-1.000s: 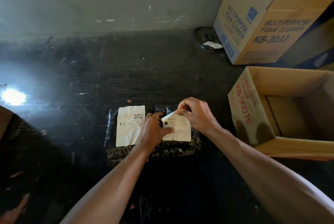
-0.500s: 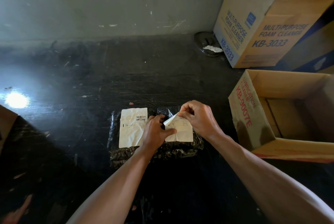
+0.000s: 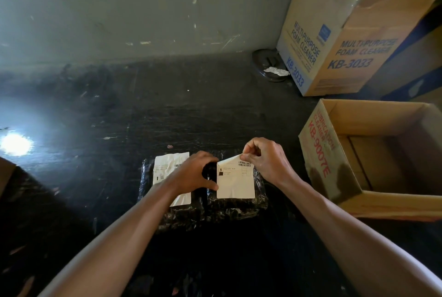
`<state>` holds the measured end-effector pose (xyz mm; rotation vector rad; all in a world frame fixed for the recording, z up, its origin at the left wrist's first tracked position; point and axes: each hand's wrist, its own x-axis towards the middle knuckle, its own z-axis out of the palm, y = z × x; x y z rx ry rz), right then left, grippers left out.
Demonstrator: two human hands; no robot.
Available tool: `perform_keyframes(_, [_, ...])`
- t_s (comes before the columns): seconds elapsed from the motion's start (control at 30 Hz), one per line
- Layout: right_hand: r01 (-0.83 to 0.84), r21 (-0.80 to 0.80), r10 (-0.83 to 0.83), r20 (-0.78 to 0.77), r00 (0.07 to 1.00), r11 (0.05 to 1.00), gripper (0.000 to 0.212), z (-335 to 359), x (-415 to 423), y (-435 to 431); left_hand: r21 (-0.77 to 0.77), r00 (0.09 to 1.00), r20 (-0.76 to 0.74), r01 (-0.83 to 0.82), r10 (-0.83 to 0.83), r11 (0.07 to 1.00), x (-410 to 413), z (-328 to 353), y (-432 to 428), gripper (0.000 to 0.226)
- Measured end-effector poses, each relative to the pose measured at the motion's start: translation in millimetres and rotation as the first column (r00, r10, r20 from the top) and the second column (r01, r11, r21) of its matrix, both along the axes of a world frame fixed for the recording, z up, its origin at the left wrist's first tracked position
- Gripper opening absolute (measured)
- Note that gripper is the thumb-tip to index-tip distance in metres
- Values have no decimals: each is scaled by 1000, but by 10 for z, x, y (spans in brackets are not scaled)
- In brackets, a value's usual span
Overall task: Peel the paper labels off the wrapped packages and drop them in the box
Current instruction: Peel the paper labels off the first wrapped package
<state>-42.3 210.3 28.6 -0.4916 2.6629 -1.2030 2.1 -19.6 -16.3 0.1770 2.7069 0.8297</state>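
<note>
A package wrapped in shiny black plastic (image 3: 229, 209) lies on the dark floor in front of me. Two cream paper labels are stuck on its top. The left label (image 3: 167, 167) lies flat, partly under my left hand (image 3: 196, 173), which presses down on the package between the labels. My right hand (image 3: 265, 160) pinches the top corner of the right label (image 3: 235, 183) and holds that corner lifted off the wrap. The open cardboard box (image 3: 318, 150) with red print stands just right of the package, empty inside as far as I can see.
A tall foam-cleaner carton (image 3: 334, 33) stands against the grey wall at the back right. A dark round lid with a scrap of white paper (image 3: 270, 67) lies beside it. A bright glare spot (image 3: 14, 143) marks the floor at left.
My right hand has pulled the right label's top corner up and to the right. My left hand has slid left off that label, which now shows in full.
</note>
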Motion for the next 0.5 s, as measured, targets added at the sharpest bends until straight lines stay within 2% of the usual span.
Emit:
perform_keyframes(0.23, [1, 7, -2, 24, 1000, 1000, 11, -31, -30, 66, -25, 987, 57, 150, -149, 988, -177, -28, -73, 102])
perform_keyframes(0.5, [-9, 5, 9, 13, 1000, 1000, 9, -22, -4, 8, -49, 986, 30, 165, -164, 985, -178, -138, -93, 102])
